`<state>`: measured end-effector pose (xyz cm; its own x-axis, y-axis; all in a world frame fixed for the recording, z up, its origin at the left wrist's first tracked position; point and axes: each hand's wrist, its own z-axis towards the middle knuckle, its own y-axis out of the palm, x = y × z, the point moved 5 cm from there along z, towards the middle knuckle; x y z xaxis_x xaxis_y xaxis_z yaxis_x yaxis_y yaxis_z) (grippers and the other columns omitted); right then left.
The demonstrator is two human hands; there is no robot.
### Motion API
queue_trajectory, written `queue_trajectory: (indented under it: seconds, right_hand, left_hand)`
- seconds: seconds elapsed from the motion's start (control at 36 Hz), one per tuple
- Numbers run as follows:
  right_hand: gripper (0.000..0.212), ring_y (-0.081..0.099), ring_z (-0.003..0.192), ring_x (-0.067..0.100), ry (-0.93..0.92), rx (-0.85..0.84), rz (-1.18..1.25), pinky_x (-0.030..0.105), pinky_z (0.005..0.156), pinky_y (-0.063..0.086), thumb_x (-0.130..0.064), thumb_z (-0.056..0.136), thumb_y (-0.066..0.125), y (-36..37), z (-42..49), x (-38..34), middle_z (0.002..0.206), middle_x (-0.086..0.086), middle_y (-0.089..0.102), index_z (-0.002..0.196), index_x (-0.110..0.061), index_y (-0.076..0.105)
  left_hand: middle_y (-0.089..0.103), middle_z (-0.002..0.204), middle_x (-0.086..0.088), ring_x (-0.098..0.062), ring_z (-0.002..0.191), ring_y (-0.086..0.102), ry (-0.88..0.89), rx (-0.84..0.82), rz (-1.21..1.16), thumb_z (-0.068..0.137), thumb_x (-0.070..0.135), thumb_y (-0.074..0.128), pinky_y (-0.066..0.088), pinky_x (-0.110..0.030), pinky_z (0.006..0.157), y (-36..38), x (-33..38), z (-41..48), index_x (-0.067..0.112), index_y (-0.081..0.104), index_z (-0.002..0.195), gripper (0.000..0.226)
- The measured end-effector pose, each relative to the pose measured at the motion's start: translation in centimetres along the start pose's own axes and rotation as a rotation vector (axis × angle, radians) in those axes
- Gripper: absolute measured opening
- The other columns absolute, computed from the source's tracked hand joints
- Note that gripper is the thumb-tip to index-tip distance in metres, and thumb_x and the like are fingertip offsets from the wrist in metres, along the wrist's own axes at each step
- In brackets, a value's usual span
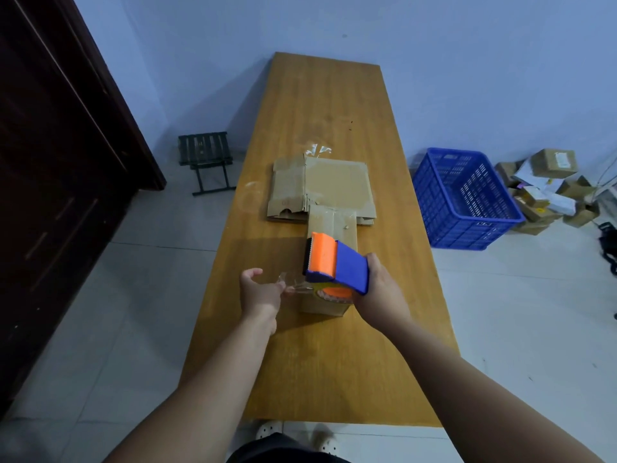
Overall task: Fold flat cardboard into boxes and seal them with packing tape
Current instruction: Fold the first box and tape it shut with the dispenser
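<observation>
Wooden bench (pixel 334 105) by blue wall, small box (pixel 330 262) at its middle, right hand (pixel 379 289) gripping tape dispenser (pixel 334 265) over box, left hand (pixel 260 290) fingers pinching clear tape (pixel 295 285), flat cardboard (pixel 320 187) just behind

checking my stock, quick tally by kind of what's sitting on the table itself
Folded box: 1
Stack of flat cardboard: 1 (sheet count unclear)
Tape dispenser, in the right hand: 1
Loose tape scrap: 1
Total: 4
</observation>
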<state>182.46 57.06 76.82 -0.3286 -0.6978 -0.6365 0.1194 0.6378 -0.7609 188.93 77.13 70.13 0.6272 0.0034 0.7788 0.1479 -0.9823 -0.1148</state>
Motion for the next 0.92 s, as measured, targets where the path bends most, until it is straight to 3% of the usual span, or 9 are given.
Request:
queue_trajectory:
  seconds: [0.14, 0.22, 0.31, 0.36, 0.42, 0.47, 0.61, 0.78, 0.92]
  right_hand:
    - [0.025, 0.058, 0.080, 0.007, 0.028, 0.021, 0.137, 0.019, 0.058, 0.040, -0.022, 0.089, 0.067, 0.0, -0.5, 0.5, 0.091, -0.006, 0.059, 0.103, -0.018, 0.046]
    - [0.022, 0.058, 0.084, 0.009, 0.059, 0.020, 0.232, 0.020, 0.059, 0.041, -0.017, 0.091, 0.063, 0.1, -0.5, 0.5, 0.094, -0.004, 0.059, 0.105, -0.020, 0.047]
    - [0.022, 0.057, 0.083, 0.006, 0.067, 0.040, 0.272, 0.016, 0.057, 0.038, -0.019, 0.092, 0.062, 0.3, -0.6, 0.4, 0.093, -0.009, 0.058, 0.106, -0.024, 0.047]
    - [0.023, 0.057, 0.082, 0.005, 0.073, 0.045, 0.293, 0.016, 0.057, 0.038, -0.018, 0.092, 0.062, 0.4, -0.8, 0.6, 0.093, -0.010, 0.058, 0.107, -0.025, 0.046]
    - [0.024, 0.057, 0.083, 0.005, 0.084, 0.039, 0.318, 0.016, 0.058, 0.038, -0.015, 0.092, 0.061, 0.3, -0.9, 1.0, 0.094, -0.009, 0.059, 0.109, -0.025, 0.046]
    - [0.026, 0.058, 0.085, 0.006, 0.097, 0.021, 0.343, 0.018, 0.060, 0.041, -0.012, 0.093, 0.059, 0.2, -0.9, 1.4, 0.096, -0.007, 0.060, 0.112, -0.025, 0.046]
    - [0.029, 0.060, 0.084, 0.009, 0.097, -0.019, 0.334, 0.021, 0.061, 0.045, -0.007, 0.092, 0.057, 0.1, -0.9, 1.5, 0.094, -0.005, 0.061, 0.114, -0.023, 0.044]
    - [0.029, 0.059, 0.077, 0.003, 0.062, -0.079, 0.265, 0.010, 0.050, 0.041, -0.010, 0.092, 0.058, -0.5, -0.7, 1.2, 0.090, -0.009, 0.059, 0.107, -0.027, 0.041]
    - [0.033, 0.060, 0.076, 0.004, 0.005, -0.122, 0.137, 0.014, 0.055, 0.040, -0.022, 0.090, 0.064, -0.8, -0.8, 0.3, 0.087, -0.010, 0.059, 0.111, -0.025, 0.038]
  left_hand:
    - [0.055, 0.113, 0.000, -0.019, 0.099, 0.057, -0.054, -0.126, -0.073, 0.086, 0.005, 0.063, 0.037, -0.036, 0.086, 0.9, -0.6, -0.4, 0.029, 0.046, 0.118, 0.043]
    - [0.064, 0.104, -0.010, -0.022, 0.090, 0.065, -0.138, -0.199, -0.246, 0.086, 0.002, 0.063, 0.046, -0.041, 0.097, 1.3, -0.9, -0.8, 0.020, 0.049, 0.116, 0.038]
    - [0.067, 0.096, -0.009, -0.020, 0.085, 0.066, -0.146, -0.210, -0.313, 0.085, 0.009, 0.067, 0.043, -0.045, 0.101, 1.2, -1.3, -1.0, 0.022, 0.052, 0.107, 0.029]
    - [0.069, 0.092, -0.006, -0.018, 0.080, 0.068, -0.143, -0.229, -0.341, 0.084, 0.013, 0.069, 0.047, -0.042, 0.096, 1.2, -1.5, -1.0, 0.021, 0.054, 0.107, 0.029]
    - [0.071, 0.091, -0.005, -0.014, 0.073, 0.070, -0.127, -0.235, -0.337, 0.084, 0.011, 0.068, 0.051, -0.034, 0.080, 1.2, -1.5, -1.0, 0.022, 0.055, 0.110, 0.031]
    - [0.070, 0.095, -0.003, -0.012, 0.073, 0.070, -0.093, -0.205, -0.257, 0.085, 0.012, 0.068, 0.048, -0.028, 0.068, 1.2, -1.4, -1.0, 0.026, 0.055, 0.106, 0.029]
    - [0.061, 0.099, 0.001, -0.012, 0.079, 0.063, -0.033, -0.102, -0.161, 0.086, 0.012, 0.067, 0.036, -0.021, 0.056, 1.8, -1.1, -1.3, 0.027, 0.051, 0.110, 0.032]
    - [0.053, 0.092, 0.007, -0.009, 0.077, 0.058, -0.027, -0.024, -0.169, 0.086, 0.011, 0.067, 0.036, -0.020, 0.053, 2.3, -1.5, -1.5, 0.026, 0.047, 0.121, 0.043]
    - [0.056, 0.117, -0.007, -0.023, 0.095, 0.064, -0.065, 0.002, -0.188, 0.084, 0.009, 0.068, 0.043, -0.025, 0.064, 2.2, -2.1, -1.4, 0.025, 0.039, 0.133, 0.059]
